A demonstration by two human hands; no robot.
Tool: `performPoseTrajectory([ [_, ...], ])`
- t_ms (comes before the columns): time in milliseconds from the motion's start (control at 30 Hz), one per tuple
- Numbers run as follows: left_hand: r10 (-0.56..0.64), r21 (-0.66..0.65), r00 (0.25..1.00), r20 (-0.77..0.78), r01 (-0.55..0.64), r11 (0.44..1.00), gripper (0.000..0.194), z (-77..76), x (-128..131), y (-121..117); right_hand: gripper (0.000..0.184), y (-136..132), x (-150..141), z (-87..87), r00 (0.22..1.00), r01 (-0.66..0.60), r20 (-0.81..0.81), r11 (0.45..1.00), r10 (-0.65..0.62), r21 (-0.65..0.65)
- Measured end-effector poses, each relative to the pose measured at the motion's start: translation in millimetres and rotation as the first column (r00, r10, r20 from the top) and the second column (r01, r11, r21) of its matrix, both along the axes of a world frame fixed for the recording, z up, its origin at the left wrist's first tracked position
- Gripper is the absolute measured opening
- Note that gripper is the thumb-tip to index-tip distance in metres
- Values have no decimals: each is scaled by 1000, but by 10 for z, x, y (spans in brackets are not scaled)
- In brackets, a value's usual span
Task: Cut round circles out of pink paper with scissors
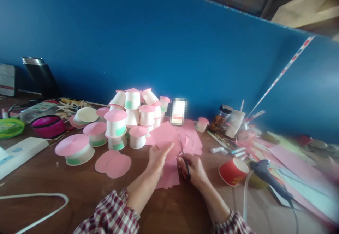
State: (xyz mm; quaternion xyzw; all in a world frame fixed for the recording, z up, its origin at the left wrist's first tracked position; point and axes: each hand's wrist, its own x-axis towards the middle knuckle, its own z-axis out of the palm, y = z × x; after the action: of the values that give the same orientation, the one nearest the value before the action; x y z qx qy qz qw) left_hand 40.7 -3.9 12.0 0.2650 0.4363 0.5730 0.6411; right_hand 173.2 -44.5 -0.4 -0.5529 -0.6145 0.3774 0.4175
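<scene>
My left hand (158,158) is closed on a sheet of pink paper (164,135), with the thumb on top. Scissors (187,166) sit in my right hand (194,170), the fingers around their dark handles. Their blades point up and away along the right edge of the pink sheet. Beneath both hands lie more pink paper sheets (169,175) in a loose stack. Two pink paper discs (119,165) overlap on the table left of my left hand. Whether the blades are apart is hard to make out.
Paper cups with pink cone tops (116,119) are piled at the back left. On the right stand a red paper cup (230,172), a glue gun (272,179) and a dark-lidded jar (221,117). A white power strip (23,152) lies far left. A blue wall (159,43) rises behind.
</scene>
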Motion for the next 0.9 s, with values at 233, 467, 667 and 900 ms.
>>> performPoseTrajectory([
  [233,3,4,999,-37,-3,1000,38,-84,-13,42,29,-14,-15,-13,999,11,-39,1000,-12,-16],
  [467,-11,2,993,-114,12,1000,42,-174,-17,69,30,-5,-14,-11,997,-6,-77,1000,5,-16],
  [667,-39,12,991,-131,41,999,43,-199,-18,67,32,-2,-10,11,997,-6,-76,1000,5,-1],
  [900,-55,-9,993,-105,54,998,44,-190,-17,63,30,-5,15,-32,997,-14,-81,1000,14,-7],
])
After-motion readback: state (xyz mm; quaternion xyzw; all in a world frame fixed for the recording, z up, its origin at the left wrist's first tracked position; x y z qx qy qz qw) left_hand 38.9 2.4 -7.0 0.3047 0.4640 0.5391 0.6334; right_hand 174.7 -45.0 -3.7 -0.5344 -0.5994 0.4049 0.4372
